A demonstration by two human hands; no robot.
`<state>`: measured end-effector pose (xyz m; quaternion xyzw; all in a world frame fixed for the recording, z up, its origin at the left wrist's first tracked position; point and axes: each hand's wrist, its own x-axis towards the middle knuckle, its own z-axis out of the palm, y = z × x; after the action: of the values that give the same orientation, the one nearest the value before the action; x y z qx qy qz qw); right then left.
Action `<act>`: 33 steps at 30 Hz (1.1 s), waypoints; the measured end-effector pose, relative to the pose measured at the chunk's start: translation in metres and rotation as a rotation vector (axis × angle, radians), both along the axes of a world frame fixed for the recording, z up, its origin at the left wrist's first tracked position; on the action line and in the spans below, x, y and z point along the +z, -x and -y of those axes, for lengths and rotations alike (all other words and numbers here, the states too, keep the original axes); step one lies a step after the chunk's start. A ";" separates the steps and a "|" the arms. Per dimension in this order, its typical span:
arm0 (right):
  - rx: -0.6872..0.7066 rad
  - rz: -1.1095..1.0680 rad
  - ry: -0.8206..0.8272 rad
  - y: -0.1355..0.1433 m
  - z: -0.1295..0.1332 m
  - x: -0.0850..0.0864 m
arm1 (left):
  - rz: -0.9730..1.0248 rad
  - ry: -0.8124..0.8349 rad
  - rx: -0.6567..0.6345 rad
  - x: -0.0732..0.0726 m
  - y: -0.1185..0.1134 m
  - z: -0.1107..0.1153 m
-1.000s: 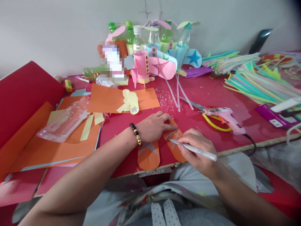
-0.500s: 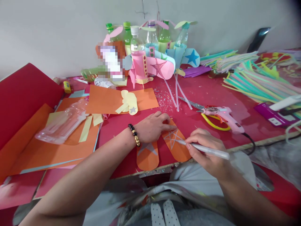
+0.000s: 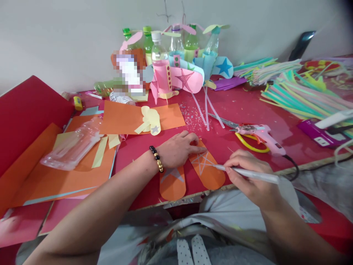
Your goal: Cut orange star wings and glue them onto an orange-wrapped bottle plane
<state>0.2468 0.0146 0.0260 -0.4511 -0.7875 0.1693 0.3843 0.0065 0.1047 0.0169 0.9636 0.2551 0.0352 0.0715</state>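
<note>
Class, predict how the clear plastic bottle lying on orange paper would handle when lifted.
The clear plastic bottle is probably light for its size: it looks empty. Its thin-looking walls would likely dent if squeezed. Being glossy, it might slip.

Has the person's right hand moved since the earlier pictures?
Yes. Judged against the star outline on the orange paper, the right hand has moved rightward, its white pen now pointing at the star's right edge.

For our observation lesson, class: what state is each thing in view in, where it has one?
White pen, uncapped, in the right hand
Right orange piece, star outlined, unfilled
White-capped bottle, upright, closed
Clear bottle, on its side
Glue gun, lying, cord attached
Scissors, opening unclear
</note>
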 end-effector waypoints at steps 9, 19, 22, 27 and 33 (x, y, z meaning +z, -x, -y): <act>-0.013 0.000 0.017 -0.007 -0.001 -0.001 | -0.011 0.007 0.001 0.003 -0.001 0.000; -0.034 -0.053 0.028 -0.011 0.001 -0.003 | -0.010 0.008 0.001 0.002 -0.001 0.000; -0.035 -0.066 0.015 -0.010 0.001 -0.004 | -0.009 -0.001 0.000 0.002 -0.001 0.000; -0.010 -0.026 0.011 -0.007 -0.002 -0.004 | -0.010 -0.015 0.001 0.000 -0.001 0.000; 0.019 0.012 0.000 -0.005 -0.004 -0.002 | -0.018 -0.017 -0.002 0.000 -0.001 0.000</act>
<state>0.2516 0.0189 0.0237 -0.4446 -0.7941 0.1703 0.3778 0.0074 0.1051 0.0167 0.9647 0.2547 0.0288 0.0610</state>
